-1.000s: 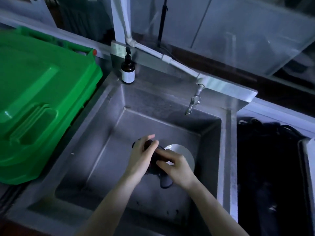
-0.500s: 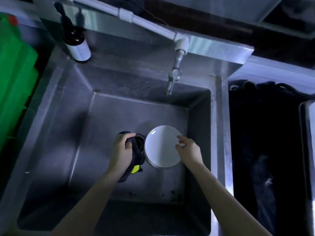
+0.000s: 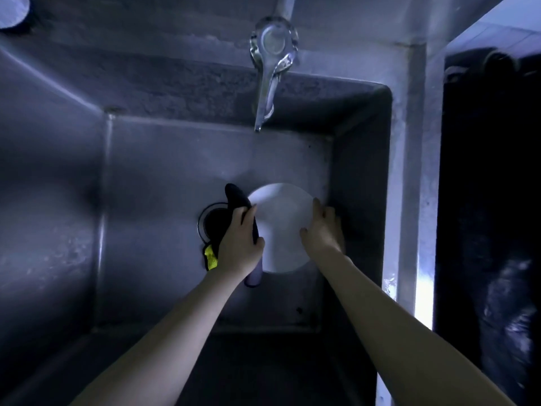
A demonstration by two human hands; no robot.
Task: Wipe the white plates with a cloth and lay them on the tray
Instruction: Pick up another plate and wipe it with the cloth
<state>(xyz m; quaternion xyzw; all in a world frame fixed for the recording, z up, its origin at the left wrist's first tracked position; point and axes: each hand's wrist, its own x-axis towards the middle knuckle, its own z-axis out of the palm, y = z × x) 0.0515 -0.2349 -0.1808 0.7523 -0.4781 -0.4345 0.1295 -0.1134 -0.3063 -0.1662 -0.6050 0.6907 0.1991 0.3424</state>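
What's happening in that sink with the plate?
A person is cleaning a white plate over a metal sink. Their right hand holds the plate by its right edge, and their left hand grips a dark cloth against its left edge. The tap hangs above, with no water visibly running. No tray is in sight, so the plate has not been laid down yet.

Dim bluish light fills a deep steel sink (image 3: 64, 177) with a chrome tap (image 3: 268, 80) behind.
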